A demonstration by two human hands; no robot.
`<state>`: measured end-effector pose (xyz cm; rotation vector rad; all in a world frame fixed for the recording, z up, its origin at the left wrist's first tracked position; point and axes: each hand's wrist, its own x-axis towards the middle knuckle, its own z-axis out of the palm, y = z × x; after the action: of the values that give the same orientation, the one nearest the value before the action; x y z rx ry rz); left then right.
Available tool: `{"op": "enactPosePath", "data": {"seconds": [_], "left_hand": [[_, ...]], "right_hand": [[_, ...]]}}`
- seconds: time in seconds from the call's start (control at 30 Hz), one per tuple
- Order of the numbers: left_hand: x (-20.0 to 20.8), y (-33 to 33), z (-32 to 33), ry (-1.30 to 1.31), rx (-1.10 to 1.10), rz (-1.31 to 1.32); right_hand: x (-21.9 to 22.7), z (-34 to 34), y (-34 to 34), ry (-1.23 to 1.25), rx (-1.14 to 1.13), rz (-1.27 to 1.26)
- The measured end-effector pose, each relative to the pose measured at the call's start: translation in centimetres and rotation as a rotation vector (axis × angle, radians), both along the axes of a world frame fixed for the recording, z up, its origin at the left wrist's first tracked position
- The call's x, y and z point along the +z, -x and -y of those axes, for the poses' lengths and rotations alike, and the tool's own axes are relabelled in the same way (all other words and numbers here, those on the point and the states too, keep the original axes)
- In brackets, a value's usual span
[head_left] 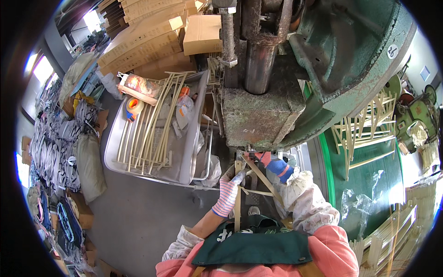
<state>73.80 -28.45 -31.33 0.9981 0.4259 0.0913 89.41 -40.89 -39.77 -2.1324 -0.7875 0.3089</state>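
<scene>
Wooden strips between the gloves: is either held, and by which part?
The left hand holds the left wooden strip near its far end; whether the right hand grips the slanting strip cannot be told.

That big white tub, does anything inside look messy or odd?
A bit: the pale wooden sticks lie at different angles, and a tape roll shares the tub with them, so it looks jumbled. Nothing there looks clearly broken or spilled.
</scene>
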Motion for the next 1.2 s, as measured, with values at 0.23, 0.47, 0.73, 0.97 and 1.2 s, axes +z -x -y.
{"op": "enactPosePath", "data": {"seconds": [0.23,0.47,0.73,0.97,1.2], "left_hand": [[0.6,-0.4,0.5,0.096,0.06,0.109],[0.5,-1.2,0.4,0.111,0.055,0.116],[0.7,-1.9,-0.8,0.142,-0.053,0.15],[0.3,-2.8,-2.1,0.031,-0.108,0.142],[1.1,-3.2,-2.9,-0.065,-0.177,0.154]], "right_hand": [[0.6,-1.6,1.6,0.253,-0.165,0.239],[0.1,0.5,2.7,-0.034,0.067,-0.266],[-2.7,0.6,2.0,-0.178,0.026,-0.055],[-3.3,0.7,0.6,-0.308,-0.18,-0.515],[-8.0,-0.1,-1.0,-0.998,-0.556,-1.197]]}}
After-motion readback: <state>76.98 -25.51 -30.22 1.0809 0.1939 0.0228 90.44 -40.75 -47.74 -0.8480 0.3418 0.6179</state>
